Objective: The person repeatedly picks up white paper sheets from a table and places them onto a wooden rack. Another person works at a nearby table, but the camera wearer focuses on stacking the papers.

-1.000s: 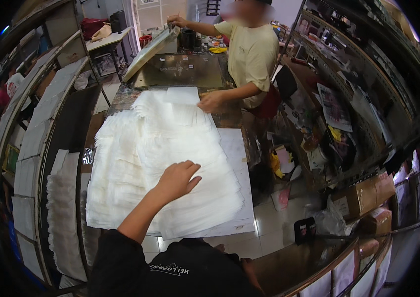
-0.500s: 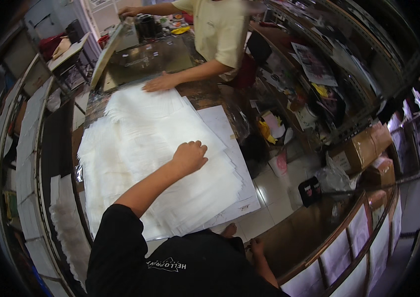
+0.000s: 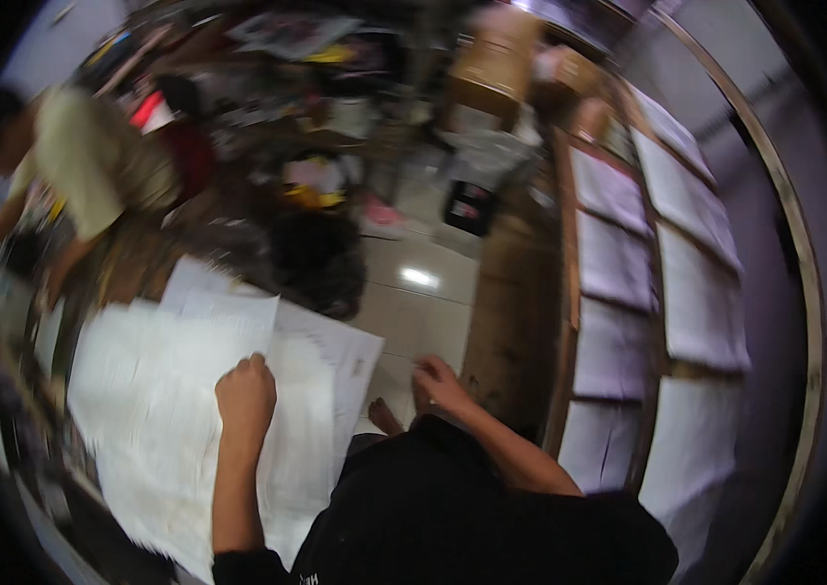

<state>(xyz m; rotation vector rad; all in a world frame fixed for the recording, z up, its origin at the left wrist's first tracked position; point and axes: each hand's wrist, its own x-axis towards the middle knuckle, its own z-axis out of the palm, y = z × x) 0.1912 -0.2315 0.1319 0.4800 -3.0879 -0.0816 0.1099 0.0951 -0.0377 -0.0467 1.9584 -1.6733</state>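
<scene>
A wide, fanned stack of thin white sheets (image 3: 160,390) lies on the table at the left. My left hand (image 3: 246,395) is over its right part, its fingers closed at the edge of a white sheet (image 3: 228,308) whose crisp corner stands out above the stack. The fingertips are partly hidden by the back of the hand. My right hand (image 3: 441,385) hangs in front of my body, beyond the table's right side. Its fingers are loosely bent and apart, with nothing seen in them.
A larger pale board (image 3: 355,356) sticks out under the stack. Another person (image 3: 101,161) stands at the far left. On the right are racks with white sheets (image 3: 613,273) beside a brown surface (image 3: 501,322). Cardboard boxes (image 3: 496,68) and a plastic bag (image 3: 486,156) lie beyond.
My view has swung right, toward the racks; the table and the other person now sit farther left. A crisp sheet corner now shows at my left hand. My right hand has come up.
</scene>
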